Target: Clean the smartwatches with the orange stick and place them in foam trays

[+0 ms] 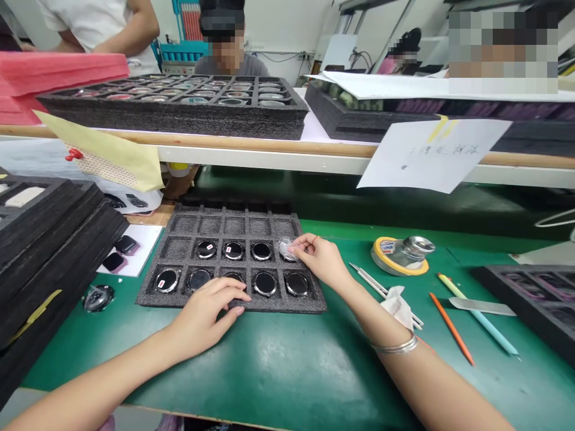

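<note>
A black foam tray (179, 224) with square compartments lies on the green table, several round watch faces (265, 283) set in its two nearer rows. Some carry small white and red labels, such as the watch face (167, 279) at the near left corner. My left hand (209, 308) rests over the tray's front edge, fingers stretched out, partly hiding one watch face and holding nothing. At the right end of the middle row, my right hand (321, 257) pinches crinkled clear plastic film (286, 249). Whether the film is still around a watch face there is hard to tell.
Stacked foam trays (54, 251) stand at left, near a loose watch (99, 297). To the right lie tweezers (368, 279), a tape roll (381, 263) with a glass jar, an orange pen (451, 329) and another tray (530, 299). A loaded shelf (269, 152) crosses behind; people are beyond.
</note>
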Motion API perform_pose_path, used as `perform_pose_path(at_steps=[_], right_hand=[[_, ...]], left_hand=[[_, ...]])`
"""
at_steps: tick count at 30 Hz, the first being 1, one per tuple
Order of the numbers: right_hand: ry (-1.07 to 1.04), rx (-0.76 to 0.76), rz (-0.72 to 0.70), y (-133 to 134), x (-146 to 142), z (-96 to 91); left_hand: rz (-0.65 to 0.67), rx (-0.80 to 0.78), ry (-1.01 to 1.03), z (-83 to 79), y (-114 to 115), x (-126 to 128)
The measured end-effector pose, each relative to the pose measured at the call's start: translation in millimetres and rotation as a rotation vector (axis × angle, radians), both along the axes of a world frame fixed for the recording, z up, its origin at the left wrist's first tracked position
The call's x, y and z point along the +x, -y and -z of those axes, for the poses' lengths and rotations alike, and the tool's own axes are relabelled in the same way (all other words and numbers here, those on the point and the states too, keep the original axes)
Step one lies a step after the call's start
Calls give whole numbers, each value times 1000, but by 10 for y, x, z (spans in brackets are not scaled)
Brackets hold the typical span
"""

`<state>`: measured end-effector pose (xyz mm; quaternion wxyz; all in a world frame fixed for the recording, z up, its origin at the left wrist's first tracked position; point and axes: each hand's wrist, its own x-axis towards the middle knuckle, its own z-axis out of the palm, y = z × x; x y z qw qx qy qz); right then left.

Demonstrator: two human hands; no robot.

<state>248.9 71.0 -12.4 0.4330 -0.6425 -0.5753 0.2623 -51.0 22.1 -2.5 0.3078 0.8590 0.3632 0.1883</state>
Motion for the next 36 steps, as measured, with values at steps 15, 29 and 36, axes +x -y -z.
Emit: perform_pose_path(at_steps=[15, 29, 36], right_hand=[[109, -23, -158, -166, 89, 22], [175, 93, -178, 133, 21, 66], [-68, 189, 71, 428, 222, -89]], left_hand=[[25, 25, -24, 9, 20, 0], [47, 69, -46, 1, 15, -22], [53, 58, -45, 9, 23, -35]])
